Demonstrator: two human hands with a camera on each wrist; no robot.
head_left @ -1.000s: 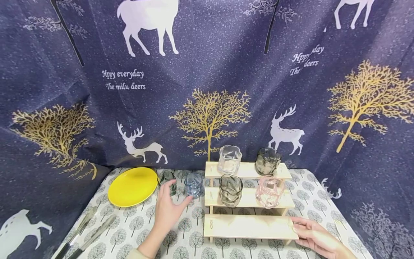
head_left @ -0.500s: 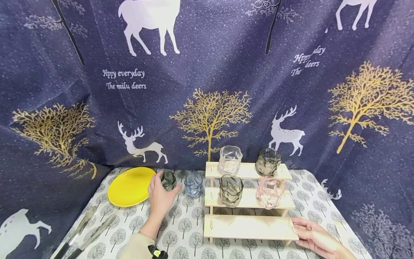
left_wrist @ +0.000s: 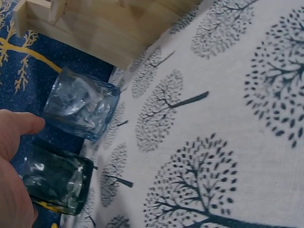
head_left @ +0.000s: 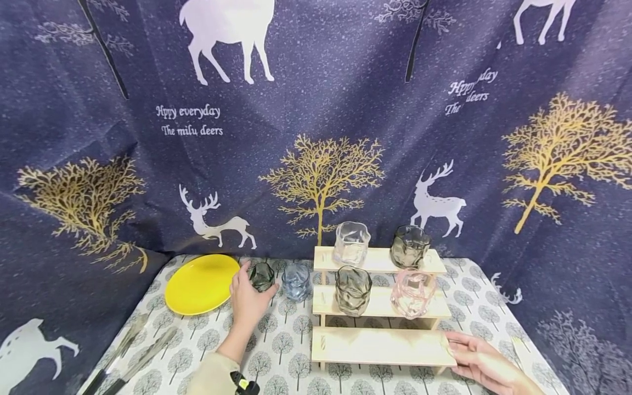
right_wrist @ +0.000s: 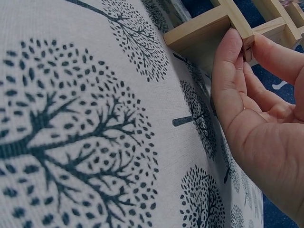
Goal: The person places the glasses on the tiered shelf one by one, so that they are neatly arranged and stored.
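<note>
My left hand (head_left: 249, 296) is curved around a dark green glass (head_left: 262, 277), thumb on its right side and fingers on its left. Standing just right of that hand is a blue glass (head_left: 296, 282). In the left wrist view the thumb lies between the dark green glass (left_wrist: 59, 178) and the blue glass (left_wrist: 81, 104). My right hand (head_left: 476, 356) pinches the right end of the lowest tier of a wooden three-step shelf (head_left: 377, 345). Seen from the right wrist, thumb and fingers grip the edge of the shelf (right_wrist: 204, 35).
On the upper tiers stand a clear glass (head_left: 351, 244), a dark glass (head_left: 410, 247), a grey glass (head_left: 353, 291) and a pink glass (head_left: 413, 293). A yellow plate (head_left: 202, 284) lies left. Black-handled metal utensils (head_left: 133, 356) lie front left; a fork (head_left: 517, 348) lies right.
My left hand moved left from near the blue glass to the dark green glass and closed around it. The dark green glass has shifted slightly right. My right hand stays on the shelf.
</note>
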